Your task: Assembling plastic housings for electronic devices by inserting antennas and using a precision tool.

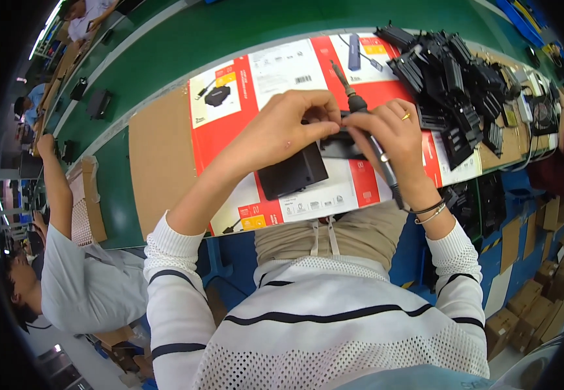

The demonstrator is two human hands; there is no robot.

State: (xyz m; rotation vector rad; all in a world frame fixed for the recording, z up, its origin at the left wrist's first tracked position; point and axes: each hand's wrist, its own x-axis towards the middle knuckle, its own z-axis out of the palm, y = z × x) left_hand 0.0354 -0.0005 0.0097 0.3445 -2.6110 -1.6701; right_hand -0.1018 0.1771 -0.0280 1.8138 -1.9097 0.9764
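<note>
Right hand [389,133] curled round soldering iron [356,103], tip pointing away. Left hand [296,120] pinched nearly closed; cannot tell what it holds. Black plastic box [294,174] lies near left hand, on printed cardboard [214,143].

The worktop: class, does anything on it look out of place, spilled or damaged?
The heap of black plastic parts on the right looks untidy: pieces lie jumbled at different angles, across one another. No spill shows; I can't judge small damage.
</note>
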